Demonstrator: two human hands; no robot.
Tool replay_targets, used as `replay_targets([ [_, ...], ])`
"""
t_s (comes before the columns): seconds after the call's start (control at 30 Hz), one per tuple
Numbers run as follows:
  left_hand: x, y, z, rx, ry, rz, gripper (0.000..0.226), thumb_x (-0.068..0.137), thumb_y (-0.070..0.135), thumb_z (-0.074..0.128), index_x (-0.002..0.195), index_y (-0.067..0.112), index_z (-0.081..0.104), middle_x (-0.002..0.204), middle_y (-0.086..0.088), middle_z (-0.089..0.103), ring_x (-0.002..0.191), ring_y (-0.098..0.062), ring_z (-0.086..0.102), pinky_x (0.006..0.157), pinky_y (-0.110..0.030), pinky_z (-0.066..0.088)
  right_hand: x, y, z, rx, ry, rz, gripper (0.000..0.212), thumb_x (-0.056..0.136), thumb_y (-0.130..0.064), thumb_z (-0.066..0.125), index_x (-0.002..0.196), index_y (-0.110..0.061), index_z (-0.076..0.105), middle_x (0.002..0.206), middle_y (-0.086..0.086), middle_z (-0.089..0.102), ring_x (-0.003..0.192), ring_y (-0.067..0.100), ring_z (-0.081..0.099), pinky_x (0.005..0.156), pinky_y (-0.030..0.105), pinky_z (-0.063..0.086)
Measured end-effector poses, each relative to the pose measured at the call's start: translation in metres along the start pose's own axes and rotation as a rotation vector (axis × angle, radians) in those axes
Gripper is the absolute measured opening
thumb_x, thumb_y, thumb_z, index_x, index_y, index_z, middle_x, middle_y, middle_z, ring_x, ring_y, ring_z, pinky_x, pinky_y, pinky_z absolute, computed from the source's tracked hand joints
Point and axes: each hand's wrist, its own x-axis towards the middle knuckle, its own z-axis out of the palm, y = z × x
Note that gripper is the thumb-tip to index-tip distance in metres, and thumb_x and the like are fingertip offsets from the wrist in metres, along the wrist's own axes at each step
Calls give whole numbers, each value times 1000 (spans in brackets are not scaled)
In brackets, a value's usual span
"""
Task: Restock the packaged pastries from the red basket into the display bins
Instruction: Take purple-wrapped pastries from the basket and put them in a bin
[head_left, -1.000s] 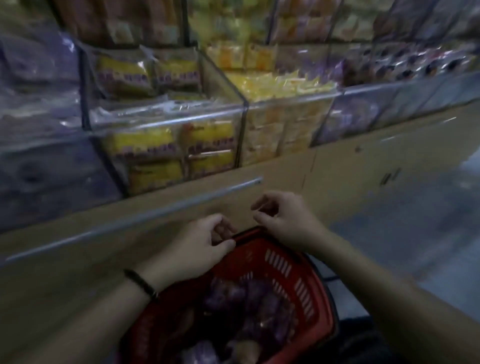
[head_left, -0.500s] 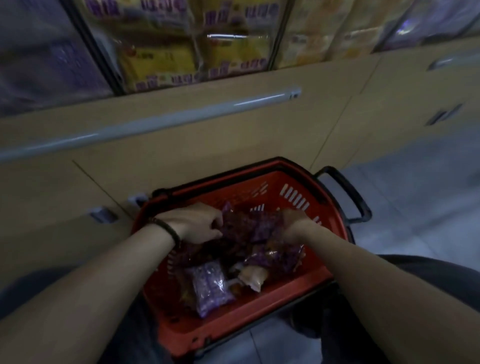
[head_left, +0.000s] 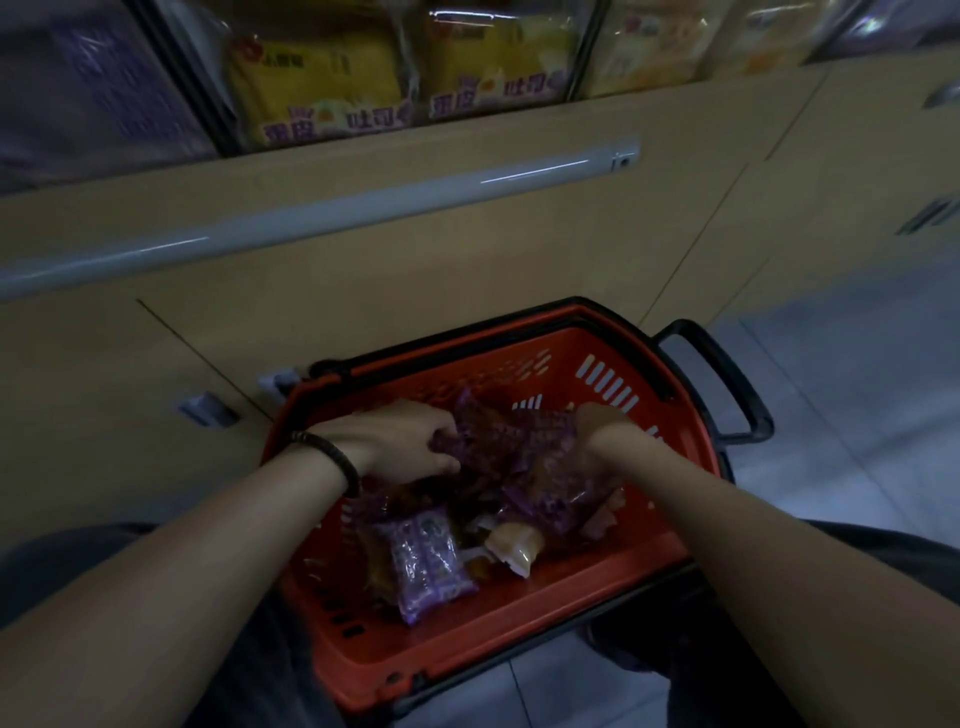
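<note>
The red basket (head_left: 587, 608) stands on the floor below me, with several purple-wrapped pastries (head_left: 509, 441) heaped in it. My left hand (head_left: 400, 441) is inside the basket and grips the left side of the heap with curled fingers. My right hand (head_left: 597, 421) reaches into the heap's right side; its fingers are hidden among the wrappers. One purple packet (head_left: 423, 561) lies loose near the basket's front, beside a pale bun (head_left: 514, 545). The display bins (head_left: 322, 78) with yellow packets show along the top edge.
A tan cabinet front (head_left: 467, 249) with a long grey rail (head_left: 322, 218) stands behind the basket. The black basket handle (head_left: 722, 384) sticks out to the right. Grey tiled floor (head_left: 857, 405) lies to the right. My dark-trousered knees flank the basket.
My view dropped from the bins to the basket. Both hands went from the basket's rim down into the pastry heap, where they have stayed for the last half second.
</note>
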Motion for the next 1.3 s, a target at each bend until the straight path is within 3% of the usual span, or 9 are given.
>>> replay_targets([
  [0.13, -3, 9, 1, -129, 6, -35, 78, 83, 75, 71, 147, 36, 50, 137, 7, 59, 126, -18, 57, 99, -29, 44, -2, -9, -7, 280, 3, -125, 71, 60, -53, 96, 113, -11, 75, 103, 6, 78, 95, 22, 75, 72, 31, 60],
  [0.23, -3, 12, 2, -200, 91, -31, 57, 78, 71, 79, 118, 34, 63, 109, 15, 64, 110, -17, 64, 81, -26, 47, -8, -21, -8, 645, -31, -309, 75, 49, -58, 94, 107, -13, 78, 103, 6, 80, 99, 26, 77, 93, 47, 62],
  [0.37, -9, -5, -12, -79, 178, -66, 42, 71, 62, 87, 86, 28, 67, 82, 11, 67, 85, -18, 67, 64, -28, 46, -13, -39, -9, 795, -218, -317, 28, 90, -43, 78, 102, -18, 76, 94, 7, 77, 82, 25, 74, 79, 41, 60],
  [0.43, -13, -14, -18, -25, 182, -108, 40, 72, 60, 86, 84, 28, 66, 86, 9, 67, 84, -17, 65, 69, -31, 50, -4, -44, 1, 742, -33, -321, 11, 98, -27, 70, 101, -18, 75, 89, 5, 75, 74, 17, 73, 76, 36, 54],
  [0.53, -19, -22, -21, -6, 173, -167, 37, 72, 57, 87, 86, 31, 64, 86, 13, 63, 84, -14, 63, 71, -29, 49, 3, -44, 15, 371, 214, -294, 42, 92, -44, 74, 127, -21, 70, 117, 9, 76, 111, 24, 71, 91, 31, 53],
  [0.73, -25, -35, -21, -25, 143, -223, 38, 76, 53, 87, 91, 26, 65, 93, 6, 67, 90, -17, 64, 76, -32, 52, 63, -31, 62, 121, 156, -225, 83, 74, -68, 67, 146, -34, 44, 136, 6, 65, 133, 37, 56, 116, 49, 34],
  [0.93, -23, -52, -23, -52, 177, -250, 42, 85, 43, 84, 114, 18, 67, 118, -4, 68, 105, -23, 64, 76, -28, 43, 25, -60, 48, -54, 177, -153, 50, 90, -56, 60, 136, -36, 55, 139, 15, 59, 142, 49, 33, 121, 63, 18],
  [1.13, -26, -60, -25, -57, 126, -219, 53, 83, 37, 88, 129, 21, 68, 128, -2, 68, 109, -20, 65, 77, -25, 50, 8, -59, 18, 92, 182, -305, 55, 81, -49, 70, 132, -28, 63, 128, 13, 70, 121, 36, 64, 103, 44, 52],
  [1.3, -35, -54, -28, -191, 140, -210, 44, 83, 32, 89, 117, 28, 62, 110, 4, 58, 78, -14, 63, 56, -32, 62, -34, -57, -20, -19, 283, -409, 73, 87, -41, 72, 149, -48, 33, 132, 5, 69, 123, 34, 64, 104, 49, 48],
])
